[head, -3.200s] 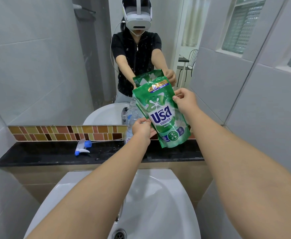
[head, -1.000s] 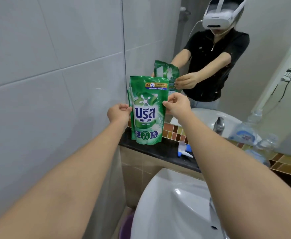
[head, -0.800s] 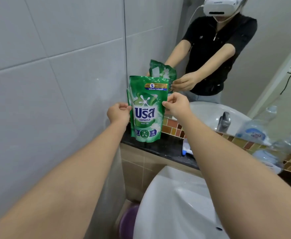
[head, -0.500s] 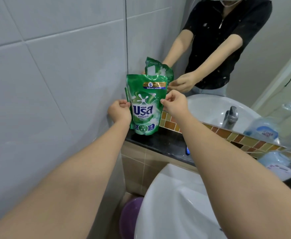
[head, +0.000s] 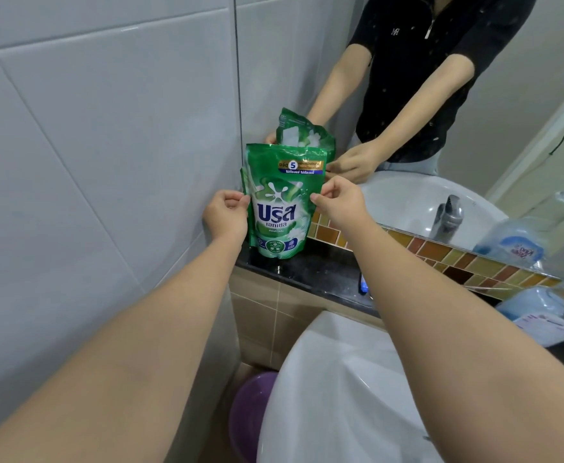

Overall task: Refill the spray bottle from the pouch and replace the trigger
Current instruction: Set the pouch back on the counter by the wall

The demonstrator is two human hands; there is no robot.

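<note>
Hands: my left hand point(head: 226, 215) & right hand point(head: 339, 203) each pinch a side edge of pouch point(head: 282, 202).
Pouch: upright, base on black ledge point(head: 320, 274), left corner by wall.
Hidden: spray bottle point(head: 541, 315) cut off at right edge, blurry; trigger mostly behind my right arm.
Change: pouch lower than 0.5 s ago.
Room: ledge bare right of pouch; sink point(head: 340, 396) below.

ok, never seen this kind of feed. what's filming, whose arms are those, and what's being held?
No robot here: a person wears one wide-angle camera on the head, looking down at their own arms. The left hand and right hand each pinch a side edge of a green refill pouch, standing upright on the black ledge in the corner by the tiled wall. The figure beyond is their mirror reflection. Below is a white sink; the spray bottle sits blurred at the right edge.
</note>
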